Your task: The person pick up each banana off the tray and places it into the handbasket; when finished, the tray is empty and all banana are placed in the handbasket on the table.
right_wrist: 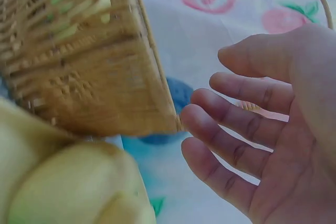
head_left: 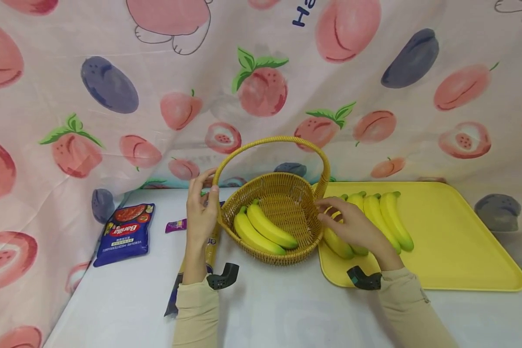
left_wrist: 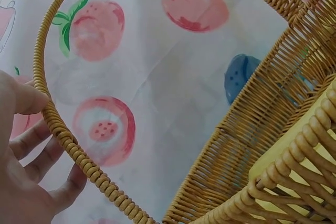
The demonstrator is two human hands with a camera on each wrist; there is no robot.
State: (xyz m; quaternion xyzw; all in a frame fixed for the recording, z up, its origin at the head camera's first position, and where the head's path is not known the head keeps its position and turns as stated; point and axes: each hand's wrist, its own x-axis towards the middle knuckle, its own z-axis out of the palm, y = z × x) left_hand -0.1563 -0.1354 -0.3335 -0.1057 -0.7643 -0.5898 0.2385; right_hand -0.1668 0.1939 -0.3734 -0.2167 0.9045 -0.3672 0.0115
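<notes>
A yellow wicker basket (head_left: 282,183) with a tall arched handle (left_wrist: 97,174) stands in the middle of the head view, two bananas (head_left: 269,229) lying in its left part. My left hand (head_left: 202,208) holds the left side of that handle; in the left wrist view the thumb is on one side and the fingers are behind it. Beside the basket's right end is my right hand (head_left: 354,224), its fingers (right_wrist: 236,153) spread and loosely bent with nothing between them. Several more bananas (head_left: 393,220) lie on the yellow tray (head_left: 456,237), partly hidden behind the right hand.
A blue Barilla pouch (head_left: 128,234) and a small purple packet (head_left: 176,225) lie on the white table (head_left: 126,299) at the left. Under the left forearm runs a long yellow and blue package (head_left: 213,246). A fruit-print cloth (head_left: 261,125) hangs behind everything.
</notes>
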